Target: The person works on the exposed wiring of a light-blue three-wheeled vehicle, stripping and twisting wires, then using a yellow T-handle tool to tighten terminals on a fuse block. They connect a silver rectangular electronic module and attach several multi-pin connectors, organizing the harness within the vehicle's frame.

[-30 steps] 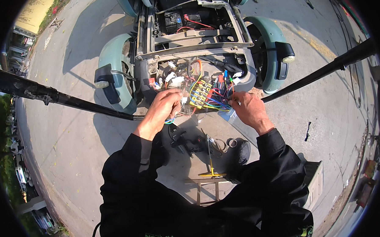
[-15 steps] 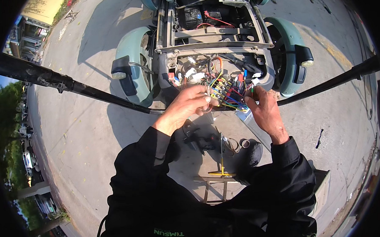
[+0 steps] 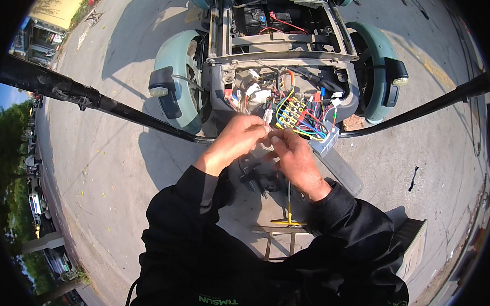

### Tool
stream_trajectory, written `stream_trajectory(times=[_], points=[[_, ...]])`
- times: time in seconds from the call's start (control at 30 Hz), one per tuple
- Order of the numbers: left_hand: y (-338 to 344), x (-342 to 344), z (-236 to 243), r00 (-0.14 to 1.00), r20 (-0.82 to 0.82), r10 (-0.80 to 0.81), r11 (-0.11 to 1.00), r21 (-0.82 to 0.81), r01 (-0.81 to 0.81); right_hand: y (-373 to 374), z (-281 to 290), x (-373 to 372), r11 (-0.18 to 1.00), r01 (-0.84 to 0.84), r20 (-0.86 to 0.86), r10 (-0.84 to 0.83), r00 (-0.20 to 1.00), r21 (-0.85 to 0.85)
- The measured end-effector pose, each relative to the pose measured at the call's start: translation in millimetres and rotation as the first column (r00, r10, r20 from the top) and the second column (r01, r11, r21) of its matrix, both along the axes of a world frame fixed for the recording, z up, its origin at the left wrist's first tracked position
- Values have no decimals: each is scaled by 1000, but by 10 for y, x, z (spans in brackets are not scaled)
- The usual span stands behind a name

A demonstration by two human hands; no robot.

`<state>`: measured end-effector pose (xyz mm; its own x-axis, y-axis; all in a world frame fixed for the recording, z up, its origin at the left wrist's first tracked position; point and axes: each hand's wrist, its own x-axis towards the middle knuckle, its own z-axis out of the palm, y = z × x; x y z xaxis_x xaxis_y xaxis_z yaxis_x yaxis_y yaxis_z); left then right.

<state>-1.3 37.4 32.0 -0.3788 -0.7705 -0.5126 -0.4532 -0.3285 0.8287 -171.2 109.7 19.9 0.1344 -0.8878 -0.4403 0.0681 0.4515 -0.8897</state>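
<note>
Wiring harness (image 3: 316, 127) spills from the open bay at 1 to 2 o'clock, taking our meeting fingertips as clock centre. Biggest first: vehicle frame (image 3: 282, 59) at 12, teal fender (image 3: 182, 113) at 10, its twin (image 3: 378, 104) at 2, black batteries (image 3: 254, 24) at 12 inside the frame, red lead (image 3: 289, 28) across them. Silver box (image 3: 327, 141) at 3, below the coloured wires.

Our left hand (image 3: 236, 139) comes in from 8, right hand (image 3: 300, 162) from 4, both just short of the bay. Fingertips drawn close together; can't tell what either pinches, fingers cover it.

Small stuff: terminal block (image 3: 292, 112) with yellow lugs at 1 to 2, white connectors (image 3: 261, 96) at 12.

Risks as we judge them: a bare end straying onto a lug could short, if the batteries are live (can't tell). A hard tug could pull a lug loose, since leads crowd each other. Similar colours packed tight could get us the wrong wire
</note>
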Motion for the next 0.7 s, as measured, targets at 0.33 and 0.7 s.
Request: stream_trajectory(times=[0.33, 0.7], points=[[-102, 277, 14, 991, 66, 116, 984, -140, -105, -63, -2, 438, 988, 132, 278, -148, 949, 76], [-242, 372, -11, 978, -31, 206, 978, -4, -207, -7, -129, 645, 990, 124, 290, -137, 947, 64]])
